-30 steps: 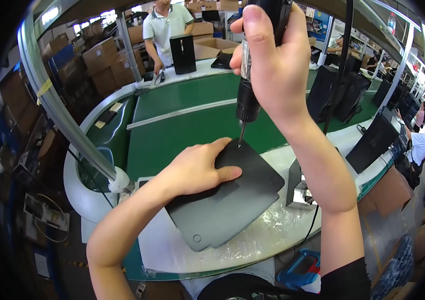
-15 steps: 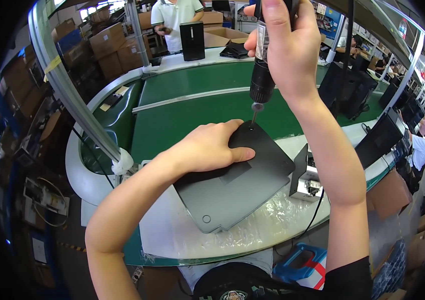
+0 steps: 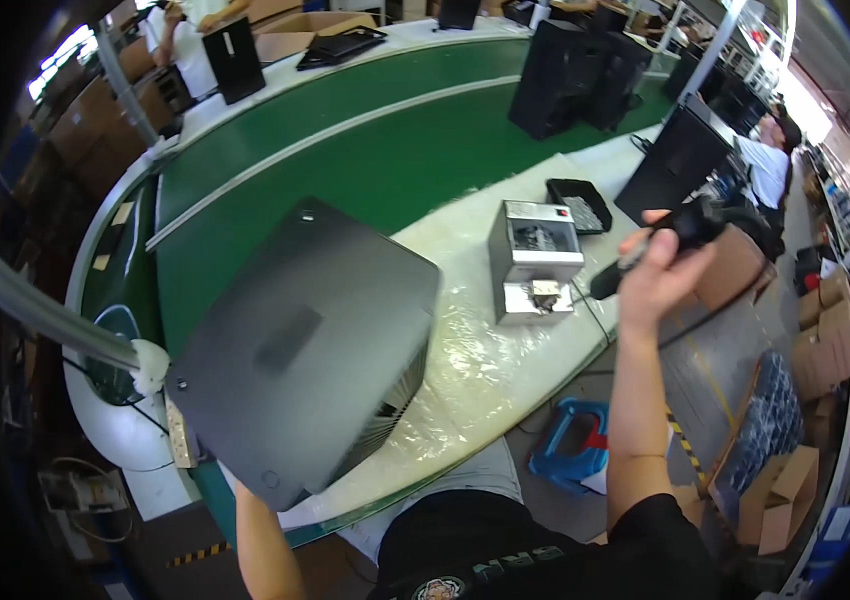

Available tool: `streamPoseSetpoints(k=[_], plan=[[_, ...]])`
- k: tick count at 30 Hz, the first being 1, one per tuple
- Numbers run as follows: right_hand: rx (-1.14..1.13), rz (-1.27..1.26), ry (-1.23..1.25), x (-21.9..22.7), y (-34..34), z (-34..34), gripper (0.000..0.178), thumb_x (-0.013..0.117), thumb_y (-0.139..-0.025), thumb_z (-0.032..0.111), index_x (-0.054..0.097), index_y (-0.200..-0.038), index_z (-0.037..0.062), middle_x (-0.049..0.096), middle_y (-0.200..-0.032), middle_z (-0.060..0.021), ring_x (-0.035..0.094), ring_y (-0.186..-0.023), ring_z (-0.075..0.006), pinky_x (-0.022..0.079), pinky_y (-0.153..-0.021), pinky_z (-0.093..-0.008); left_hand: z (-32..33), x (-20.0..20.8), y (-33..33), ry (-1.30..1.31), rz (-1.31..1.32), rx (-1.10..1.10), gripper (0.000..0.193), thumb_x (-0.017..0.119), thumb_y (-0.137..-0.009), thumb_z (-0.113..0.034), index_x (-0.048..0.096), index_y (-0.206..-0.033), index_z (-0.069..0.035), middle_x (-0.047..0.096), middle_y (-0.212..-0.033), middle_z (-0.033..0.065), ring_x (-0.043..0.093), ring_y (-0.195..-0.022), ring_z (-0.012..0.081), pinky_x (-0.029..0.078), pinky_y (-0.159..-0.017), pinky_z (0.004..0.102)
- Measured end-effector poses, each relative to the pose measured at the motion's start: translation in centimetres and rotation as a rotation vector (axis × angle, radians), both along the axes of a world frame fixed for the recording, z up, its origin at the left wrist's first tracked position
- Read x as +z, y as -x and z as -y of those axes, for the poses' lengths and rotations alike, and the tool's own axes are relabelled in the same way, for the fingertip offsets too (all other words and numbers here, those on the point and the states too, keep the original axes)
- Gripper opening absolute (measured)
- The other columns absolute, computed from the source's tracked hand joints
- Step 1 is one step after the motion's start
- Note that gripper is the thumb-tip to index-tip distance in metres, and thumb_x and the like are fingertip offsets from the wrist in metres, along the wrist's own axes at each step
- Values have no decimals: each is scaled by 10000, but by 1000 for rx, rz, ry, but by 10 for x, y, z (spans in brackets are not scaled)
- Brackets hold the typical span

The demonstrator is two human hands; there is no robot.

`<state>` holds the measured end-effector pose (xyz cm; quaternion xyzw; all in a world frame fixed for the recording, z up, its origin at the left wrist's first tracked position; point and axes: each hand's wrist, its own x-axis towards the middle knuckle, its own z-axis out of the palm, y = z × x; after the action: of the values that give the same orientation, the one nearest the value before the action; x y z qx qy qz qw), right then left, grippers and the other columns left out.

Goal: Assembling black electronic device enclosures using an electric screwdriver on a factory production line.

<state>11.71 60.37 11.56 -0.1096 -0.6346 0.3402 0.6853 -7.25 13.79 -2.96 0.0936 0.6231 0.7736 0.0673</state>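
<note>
A dark grey, flat-faced casing with vent slots along one side is tilted up off the bench at the left. My left forearm reaches behind its near corner, and the casing hides my left hand and its fingers; the raised casing appears to rest in that hand. Out to the right, my right hand is closed around a black electric screwdriver, its dark nose pointing left. Between the casing and that hand stands a small silver box-shaped screw feeder with a clear window.
A black tray of small parts sits behind the feeder. Film-covered bench borders a green conveyor with tall black casings. A metal post rises at left; a blue stool is below. Other people work beyond.
The screwdriver has left the casing's corner and swung right and down with my right hand. The casing has been raised and turned; my left hand has gone from its top to behind it.
</note>
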Motion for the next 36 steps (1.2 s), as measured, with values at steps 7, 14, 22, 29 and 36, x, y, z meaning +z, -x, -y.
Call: streamPoseSetpoints(k=[7,14,22,29,36], plan=[[75,-19,-40,-71,5,-25,409,482,-944,177,276,-1251,1,560,-1029,-148,566,-586,-148,475,-556,-259,-85,132,-28,-73,-243,-199,407,488,-972,-308,532,-1207,21,566,-1181,90,515,-1097,164,389,-951,303],[227,133,145,-51,15,-1,356,475,-950,157,322,-1236,12,573,-1034,-132,554,-568,-136,453,-507,-252,-138,143,23,466,60,-356,382,509,-960,-302,618,-1060,51,634,-923,68,551,-851,132,437,-801,279],[424,-44,19,54,42,78,623,417,-964,433,280,-1382,-7,557,-1062,-208,549,-539,-169,453,-464,-263,-168,99,36,610,154,-606,355,435,-950,-196,592,-1107,80,662,-990,150,621,-875,203,482,-816,332],[722,-126,-68,78,129,156,547,456,-965,415,312,-1276,-11,592,-1013,-205,570,-522,-156,441,-443,-227,-104,118,-8,1092,-277,-584,591,591,-861,-460,533,-1169,42,642,-941,278,626,-910,406,476,-815,455],[917,-84,-76,64,166,207,495,478,-949,396,317,-1209,7,597,-987,-186,571,-519,-162,450,-449,-238,-99,104,-16,1055,-325,-513,605,585,-868,-488,520,-1099,67,639,-808,270,629,-804,426,486,-739,479]])
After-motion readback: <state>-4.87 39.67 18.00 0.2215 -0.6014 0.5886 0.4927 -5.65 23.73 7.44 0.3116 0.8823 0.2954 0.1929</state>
